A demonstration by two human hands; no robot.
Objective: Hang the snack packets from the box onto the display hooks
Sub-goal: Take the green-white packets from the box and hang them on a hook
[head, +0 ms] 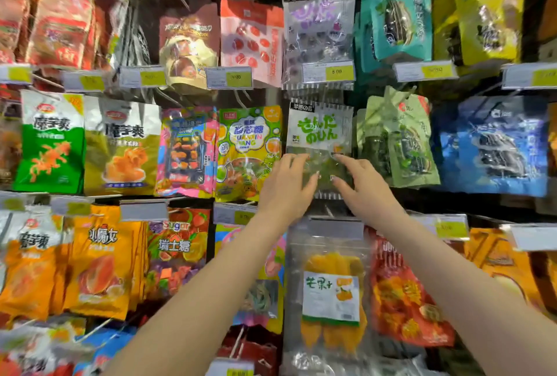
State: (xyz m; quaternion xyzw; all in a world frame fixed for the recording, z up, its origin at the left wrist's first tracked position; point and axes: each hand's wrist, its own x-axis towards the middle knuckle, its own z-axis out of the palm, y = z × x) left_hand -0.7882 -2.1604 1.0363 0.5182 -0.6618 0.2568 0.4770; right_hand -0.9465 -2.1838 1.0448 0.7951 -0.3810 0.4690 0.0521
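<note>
At centre frame both hands, left hand (286,185) and right hand (361,185), rest spread fingers with released grip against the lower half of the clear green-lettered snack packet (319,134), apparently steadying it so it hangs straight on its hook.

Left hand (287,187) and right hand (360,185) cover the clear green packet's (321,131) lower half; surrounding price tags (229,77) are illegibly blurred.

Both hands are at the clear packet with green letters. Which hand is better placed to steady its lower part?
Probably the left hand: its fingers already lie on the packet's lower left part, while the right hand touches only with fingertips.
</note>
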